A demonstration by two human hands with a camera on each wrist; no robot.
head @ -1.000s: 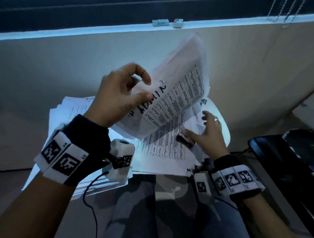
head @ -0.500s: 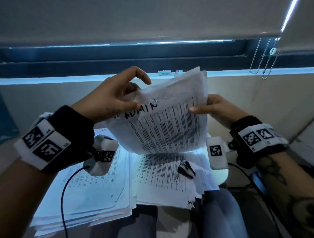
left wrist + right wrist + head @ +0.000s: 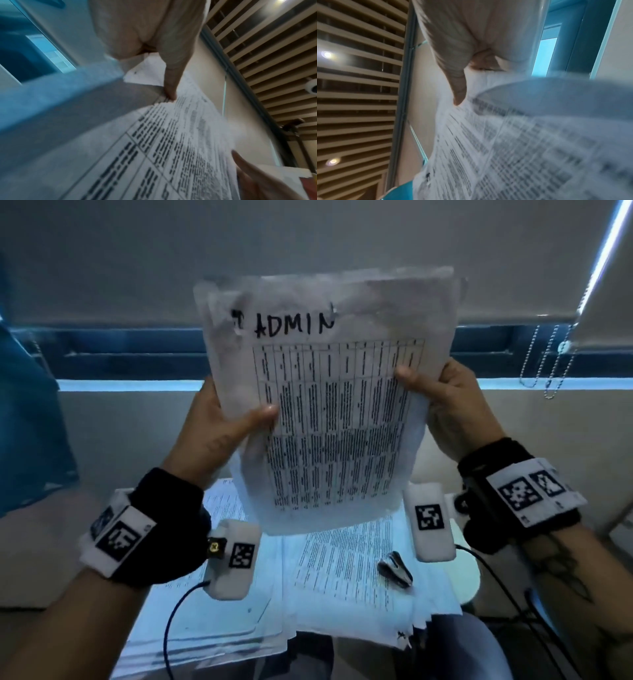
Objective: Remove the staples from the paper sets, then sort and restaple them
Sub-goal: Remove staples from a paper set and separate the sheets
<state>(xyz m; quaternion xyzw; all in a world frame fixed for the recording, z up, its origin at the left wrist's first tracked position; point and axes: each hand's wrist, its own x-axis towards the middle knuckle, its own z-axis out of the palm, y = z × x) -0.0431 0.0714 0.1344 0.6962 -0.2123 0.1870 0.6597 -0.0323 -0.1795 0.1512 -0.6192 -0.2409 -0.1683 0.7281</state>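
I hold a paper set (image 3: 329,405) upright before me; its top sheet bears a printed table under the handwritten word ADMIN. My left hand (image 3: 226,422) pinches its left edge, thumb on the front and fingers behind. My right hand (image 3: 435,395) pinches the right edge the same way. The left wrist view shows my left thumb (image 3: 169,86) pressing the sheet (image 3: 171,148); the right wrist view shows my right thumb (image 3: 458,86) on the paper (image 3: 505,148). Below, a black staple remover (image 3: 395,569) lies on a paper pile (image 3: 342,563).
A second paper stack (image 3: 219,621) covers the left of the small white round table (image 3: 469,577). Cables run from both wrist units. A window ledge (image 3: 130,385) and blind chains (image 3: 551,364) lie ahead. My legs sit under the table's near edge.
The paper set has come up from a tilted, one-handed hold to upright. My right hand left the table pile and took the right edge; my left hand shifted lower on the left edge.
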